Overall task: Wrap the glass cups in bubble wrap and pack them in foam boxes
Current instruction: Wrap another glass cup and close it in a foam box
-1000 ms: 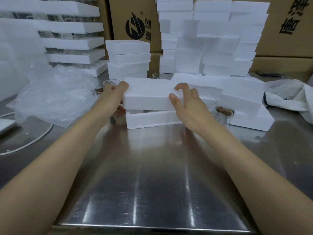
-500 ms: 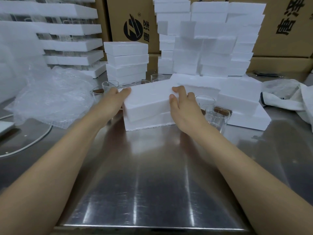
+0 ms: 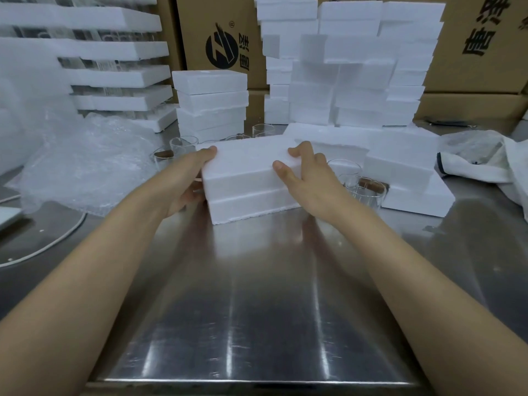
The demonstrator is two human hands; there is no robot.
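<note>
A closed foam box (image 3: pixel 243 155) sits on the steel counter (image 3: pixel 257 295) straight ahead, towards the back of the bare stretch of metal. Its lid (image 3: pixel 245 178) lies flat on the base (image 3: pixel 251 205), with one seam running along the front face.

Both hands clasp it by the ends. The left hand (image 3: pixel 187 181) wraps the left end, thumb lying over the top edge and fingers curled around the side, where they pass out of sight. The right hand (image 3: pixel 310 178) grips the right end – thumb pressed to the lid's front face, fingers bent over the top.

Glass cups (image 3: pixel 367 192) stand just beside the right hand, touching or nearly touching the wrist; more cups (image 3: pixel 183 144) stand behind the left hand. One seems to hold something brown, though the view is too blurred to say what.

A crumpled heap of bubble wrap (image 3: pixel 85 164) lies at the left, well apart from the box. Behind it all rise stacks of white foam (image 3: pixel 211 104), with cardboard cartons (image 3: pixel 225 32) against the back. A white cloth (image 3: pixel 485 164) lies at the right edge.
</note>
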